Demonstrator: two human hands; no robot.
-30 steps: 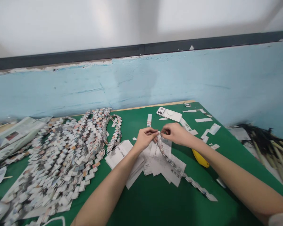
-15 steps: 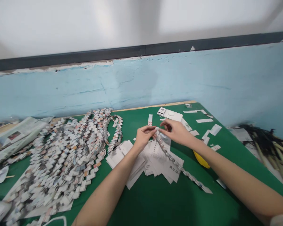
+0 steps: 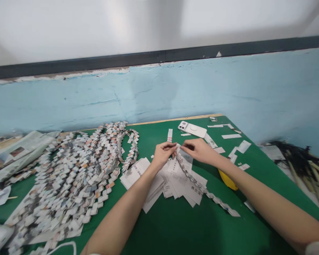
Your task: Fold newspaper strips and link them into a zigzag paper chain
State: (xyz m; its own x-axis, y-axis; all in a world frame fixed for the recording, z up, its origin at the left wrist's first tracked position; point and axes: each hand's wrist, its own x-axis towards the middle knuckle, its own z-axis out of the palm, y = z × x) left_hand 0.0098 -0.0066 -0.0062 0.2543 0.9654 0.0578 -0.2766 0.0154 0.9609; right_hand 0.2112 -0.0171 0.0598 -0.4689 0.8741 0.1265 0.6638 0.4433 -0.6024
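My left hand (image 3: 162,154) and my right hand (image 3: 199,150) meet above the middle of the green table (image 3: 175,230), both pinched on the top end of a folded paper chain (image 3: 202,187). The chain runs down and to the right over a fan of loose paper slips (image 3: 175,180) and ends near the table's lower right. A very large heap of finished paper chain (image 3: 74,177) covers the left half of the table.
A white phone (image 3: 192,129) lies at the far edge, with scattered paper strips (image 3: 235,150) to its right. A yellow object (image 3: 227,180) sits under my right forearm. Folded newspapers (image 3: 18,152) lie far left; dark sticks (image 3: 305,166) lie off the right.
The hands stayed together at the chain's end, the right fingers shifting slightly. The chain's free end slid a little up and left on the table.
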